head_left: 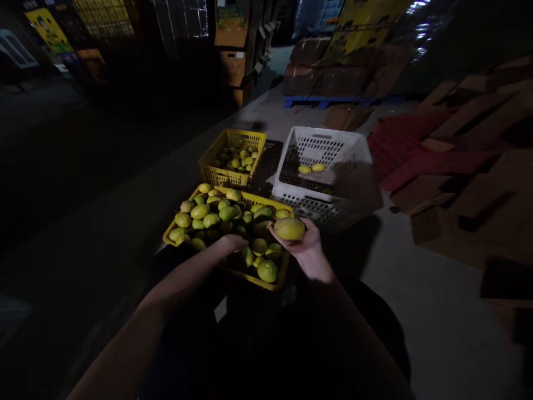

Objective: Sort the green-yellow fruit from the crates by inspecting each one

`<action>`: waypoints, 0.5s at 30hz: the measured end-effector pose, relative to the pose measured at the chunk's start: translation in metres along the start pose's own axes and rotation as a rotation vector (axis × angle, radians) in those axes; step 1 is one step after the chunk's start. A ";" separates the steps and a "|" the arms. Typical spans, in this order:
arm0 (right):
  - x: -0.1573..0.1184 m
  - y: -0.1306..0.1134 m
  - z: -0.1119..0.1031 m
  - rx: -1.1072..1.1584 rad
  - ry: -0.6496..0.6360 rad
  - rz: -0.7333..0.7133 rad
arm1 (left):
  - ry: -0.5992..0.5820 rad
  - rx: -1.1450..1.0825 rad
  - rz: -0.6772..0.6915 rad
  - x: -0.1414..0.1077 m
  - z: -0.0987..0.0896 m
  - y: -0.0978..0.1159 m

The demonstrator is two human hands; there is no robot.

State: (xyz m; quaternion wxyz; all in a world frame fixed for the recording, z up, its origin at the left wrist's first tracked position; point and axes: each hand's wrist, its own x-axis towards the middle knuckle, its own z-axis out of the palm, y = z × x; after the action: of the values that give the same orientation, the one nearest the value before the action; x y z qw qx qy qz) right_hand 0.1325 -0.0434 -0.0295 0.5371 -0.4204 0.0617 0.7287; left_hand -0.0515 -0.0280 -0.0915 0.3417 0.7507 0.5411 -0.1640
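A yellow crate (281, 280) full of yellow-green fruit stands in front of me. My right hand (310, 244), palm up at its right edge, holds a large yellow fruit (290, 229). My left hand (234, 243) reaches in among the fruit near the crate's middle; its fingers are hidden, so whether it grips one cannot be made out. Behind on the right, a white crate (366, 183) has two yellow fruits (311, 168) showing inside. A smaller yellow crate (212, 158) at the back left holds several more fruits.
Flattened cardboard (478, 205) and a red crate (416, 147) lie to the right. Wrapped boxes stand on a blue pallet (322, 102) at the back. Stacked cartons (233, 69) rise behind the crates. The left side is dark.
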 end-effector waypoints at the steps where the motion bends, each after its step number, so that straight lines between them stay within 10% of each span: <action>1: -0.002 -0.003 0.000 0.012 0.003 -0.034 | 0.007 -0.017 0.001 0.004 0.010 0.002; 15: -0.006 -0.015 0.004 0.090 0.028 -0.114 | 0.121 -0.219 -0.079 0.028 0.054 0.005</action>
State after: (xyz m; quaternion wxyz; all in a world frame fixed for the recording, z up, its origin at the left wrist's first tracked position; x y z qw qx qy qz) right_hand 0.1430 -0.0399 -0.0175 0.5950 -0.4089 0.0780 0.6875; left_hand -0.0297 -0.0468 -0.1454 0.3817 0.6955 0.6045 -0.0717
